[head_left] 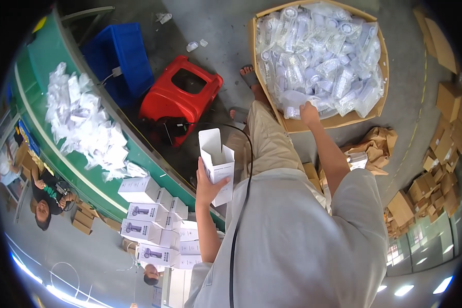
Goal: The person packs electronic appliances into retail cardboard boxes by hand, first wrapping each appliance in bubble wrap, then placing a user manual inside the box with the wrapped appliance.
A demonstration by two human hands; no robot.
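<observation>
My left hand [208,186] is wrapped round a small white carton [222,169], held upright with its top flaps standing open. The inside of that carton cannot be made out. To the right, my right hand [309,113] reaches over the near rim of a big cardboard box [321,123]. Its fingers are closed on a translucent plastic bag [292,104]; what the bag holds is unclear. Around it the big box is heaped with white items in bubble wrap [318,56].
A green conveyor belt [105,177] at left bears a pile of wrapped white parts [84,115] and stacked white cartons [143,231]. A red plastic stool [205,95] and a blue bin [131,56] stand beside it. Brown paper [377,149] lies right; other people are at left.
</observation>
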